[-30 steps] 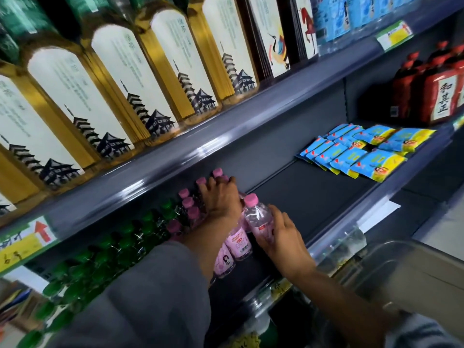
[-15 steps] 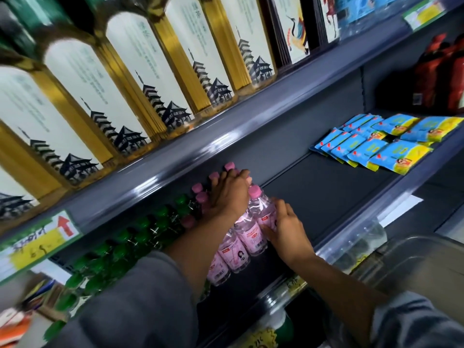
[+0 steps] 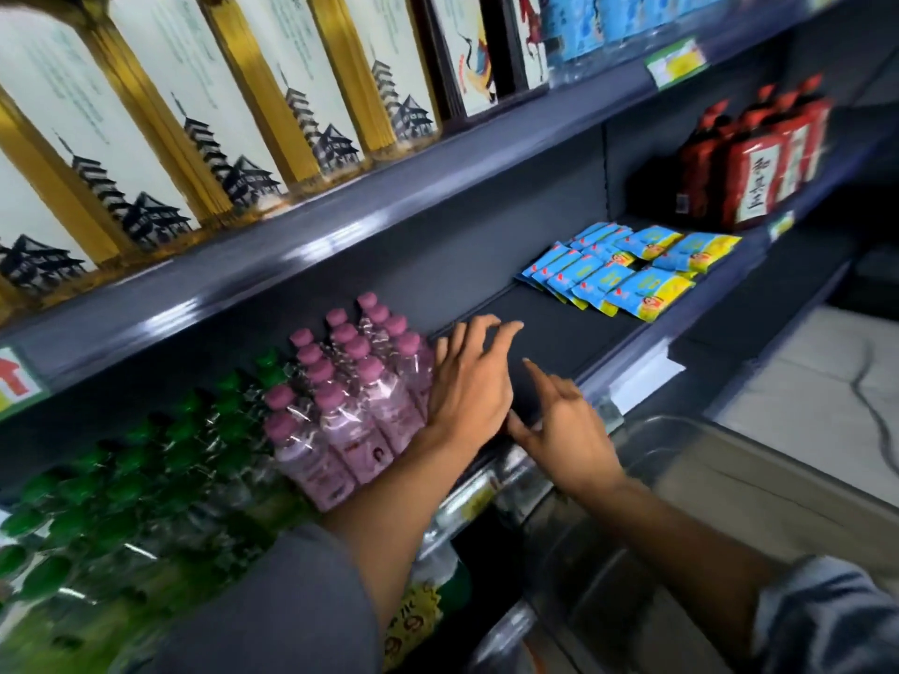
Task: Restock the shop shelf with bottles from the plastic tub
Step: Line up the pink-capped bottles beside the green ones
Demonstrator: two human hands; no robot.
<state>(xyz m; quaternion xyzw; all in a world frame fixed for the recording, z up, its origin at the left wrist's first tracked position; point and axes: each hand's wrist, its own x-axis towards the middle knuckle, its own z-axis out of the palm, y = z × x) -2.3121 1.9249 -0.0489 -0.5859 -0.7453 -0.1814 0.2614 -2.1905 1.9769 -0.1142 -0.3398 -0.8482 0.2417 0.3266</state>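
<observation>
Pink-capped clear plastic bottles (image 3: 350,406) packed mid-frame, saving shelf room; left hand (image 3: 469,386) spread alongside, steadying; right hand (image 3: 566,423) spread, empty.

At frame centre your left hand (image 3: 469,381) rests, fingers spread, against the pink-capped bottles (image 3: 350,381) on the dark shelf (image 3: 549,333), your right hand (image 3: 564,420) open beside it above the clear tub (image 3: 681,445) at lower right.
</observation>
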